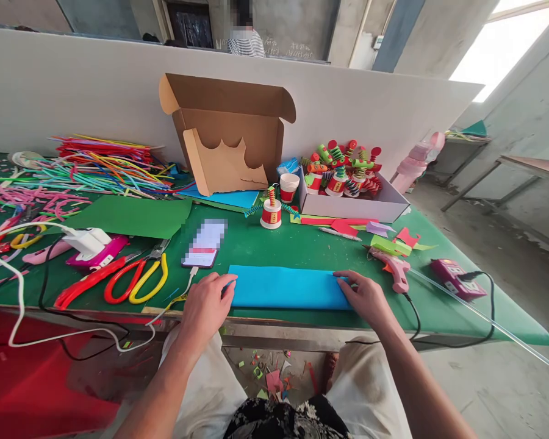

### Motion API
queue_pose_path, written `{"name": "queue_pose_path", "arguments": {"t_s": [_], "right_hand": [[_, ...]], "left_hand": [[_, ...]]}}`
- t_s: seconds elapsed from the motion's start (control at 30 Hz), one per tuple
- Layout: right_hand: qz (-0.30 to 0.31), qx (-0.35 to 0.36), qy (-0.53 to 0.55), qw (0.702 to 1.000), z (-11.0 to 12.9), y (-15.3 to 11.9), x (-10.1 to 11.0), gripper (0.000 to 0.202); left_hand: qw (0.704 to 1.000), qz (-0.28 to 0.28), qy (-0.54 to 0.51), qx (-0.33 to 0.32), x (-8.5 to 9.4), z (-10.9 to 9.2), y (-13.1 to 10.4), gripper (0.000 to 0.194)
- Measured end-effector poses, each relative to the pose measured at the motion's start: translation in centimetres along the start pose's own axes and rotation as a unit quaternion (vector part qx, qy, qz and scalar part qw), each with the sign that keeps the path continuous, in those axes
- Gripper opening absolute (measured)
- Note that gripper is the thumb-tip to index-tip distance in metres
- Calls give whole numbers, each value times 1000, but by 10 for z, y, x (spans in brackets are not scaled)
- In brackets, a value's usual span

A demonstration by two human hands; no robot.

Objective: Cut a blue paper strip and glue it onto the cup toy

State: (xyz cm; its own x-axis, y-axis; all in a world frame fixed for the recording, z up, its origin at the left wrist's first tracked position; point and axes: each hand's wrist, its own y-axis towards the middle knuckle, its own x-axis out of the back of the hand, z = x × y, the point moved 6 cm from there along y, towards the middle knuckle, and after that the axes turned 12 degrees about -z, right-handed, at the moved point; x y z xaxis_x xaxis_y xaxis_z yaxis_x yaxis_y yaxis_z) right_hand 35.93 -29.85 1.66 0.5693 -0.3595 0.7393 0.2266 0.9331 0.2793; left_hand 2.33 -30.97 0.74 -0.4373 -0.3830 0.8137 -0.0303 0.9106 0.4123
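A strip of blue paper, seemingly folded lengthwise, lies along the table's front edge. My left hand pinches its left end between thumb and fingers. At the opposite end, my right hand grips the upper right corner the same way. Just behind the paper stands a small paper-cup figure with spring-like folded arms and a coiled top. A phone on a white cable lies behind my left hand, and a pink glue gun rests to the right of my right hand.
Scissors and red-handled pliers lie left, near a white charger and green card. Pipe cleaners pile behind. Farther back are an open cardboard box and a white box of cup figures. Cables cross the front edge.
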Motion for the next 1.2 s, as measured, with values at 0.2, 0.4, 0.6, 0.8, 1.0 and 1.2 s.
{"name": "queue_pose_path", "arguments": {"t_s": [0.2, 0.4, 0.6, 0.8, 1.0, 1.2], "right_hand": [[-5, -6, -13, 1000, 1, -1, 0, 42], [-4, -4, -19, 1000, 0, -1, -1, 38], [-7, -8, -14, 1000, -1, 0, -1, 37], [-13, -18, 86, 996, 2, -5, 3, 43], [-1, -36, 278, 960, 3, -25, 23, 58], [-1, -74, 318, 945, -8, -27, 32, 60]], "left_hand": [[997, -27, 44, -51, 5, -5, 0, 34], [978, -26, -32, -207, 7, -28, -9, 45], [968, 9, -33, -249, 7, -32, -18, 40], [985, -68, -70, -145, 17, -11, -18, 44], [963, -86, -212, 141, 29, 30, -35, 62], [910, 52, -349, 217, 35, 9, -37, 72]]}}
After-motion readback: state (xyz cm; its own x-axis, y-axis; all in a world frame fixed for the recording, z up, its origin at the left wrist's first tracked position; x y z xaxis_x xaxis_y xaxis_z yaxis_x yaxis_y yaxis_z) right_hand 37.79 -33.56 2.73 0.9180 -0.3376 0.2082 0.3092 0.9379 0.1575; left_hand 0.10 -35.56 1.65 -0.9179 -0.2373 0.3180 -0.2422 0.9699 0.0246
